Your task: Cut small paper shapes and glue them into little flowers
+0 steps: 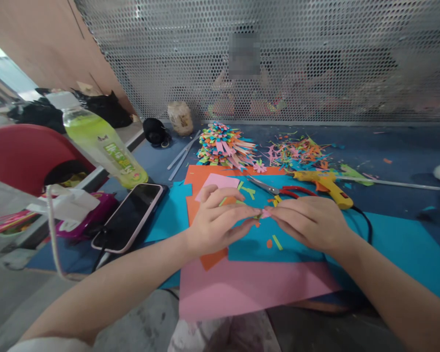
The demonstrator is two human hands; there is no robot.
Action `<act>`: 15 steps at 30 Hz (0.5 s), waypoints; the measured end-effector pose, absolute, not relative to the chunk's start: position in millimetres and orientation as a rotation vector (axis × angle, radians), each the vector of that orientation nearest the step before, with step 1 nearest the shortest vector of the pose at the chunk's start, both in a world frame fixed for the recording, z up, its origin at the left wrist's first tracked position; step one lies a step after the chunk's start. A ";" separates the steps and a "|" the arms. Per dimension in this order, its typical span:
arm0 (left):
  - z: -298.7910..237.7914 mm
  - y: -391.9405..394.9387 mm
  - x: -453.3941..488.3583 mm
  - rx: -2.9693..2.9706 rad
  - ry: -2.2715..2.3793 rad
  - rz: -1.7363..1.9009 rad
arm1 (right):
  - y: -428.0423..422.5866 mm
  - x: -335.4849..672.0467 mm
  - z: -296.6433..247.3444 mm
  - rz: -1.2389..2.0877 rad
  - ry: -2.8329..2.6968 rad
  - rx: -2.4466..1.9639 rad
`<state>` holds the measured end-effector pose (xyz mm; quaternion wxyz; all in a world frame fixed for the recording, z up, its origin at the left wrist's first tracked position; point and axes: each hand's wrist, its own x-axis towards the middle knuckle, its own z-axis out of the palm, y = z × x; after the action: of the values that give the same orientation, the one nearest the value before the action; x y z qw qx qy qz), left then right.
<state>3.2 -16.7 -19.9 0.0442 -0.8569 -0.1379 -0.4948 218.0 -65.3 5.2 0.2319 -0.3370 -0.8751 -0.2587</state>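
Note:
Both my hands meet over the sheets of coloured paper. My left hand (220, 217) and my right hand (308, 220) pinch a small pink paper piece (266, 213) between their fingertips, with a bit of green showing beside it. Under them lie a blue sheet (278, 244), an orange sheet (212, 256) and a large pink sheet (249, 288). Small orange and green scraps (273, 242) lie on the blue sheet just below my fingers.
Red-handled scissors (278, 188) and a yellow glue gun (328, 186) lie behind my hands. A pile of folded multicoloured paper (223, 144), loose cuttings (297, 151), a phone (130, 215), a green drink bottle (102, 142) and a perforated metal screen (278, 58) surround them.

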 end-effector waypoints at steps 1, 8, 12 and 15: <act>-19.7 -16.8 3.3 -2.618 -0.418 -1.515 | -65.2 217.8 5.4 -0.717 -2.402 -0.925; -19.8 -17.8 3.4 -2.628 -0.405 -1.525 | -64.2 218.0 4.9 -0.704 -2.400 -0.920; -19.1 -18.0 3.6 -2.606 -0.453 -1.535 | -63.8 218.0 4.3 -0.705 -2.396 -0.928; -18.0 -17.7 3.9 -2.605 -0.464 -1.535 | -63.6 217.6 4.7 -0.709 -2.403 -0.935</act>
<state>3.9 -17.7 -18.0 0.0413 -0.8509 -0.1515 -0.5012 217.6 -63.6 4.7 0.2317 -0.3401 -0.8741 -0.2580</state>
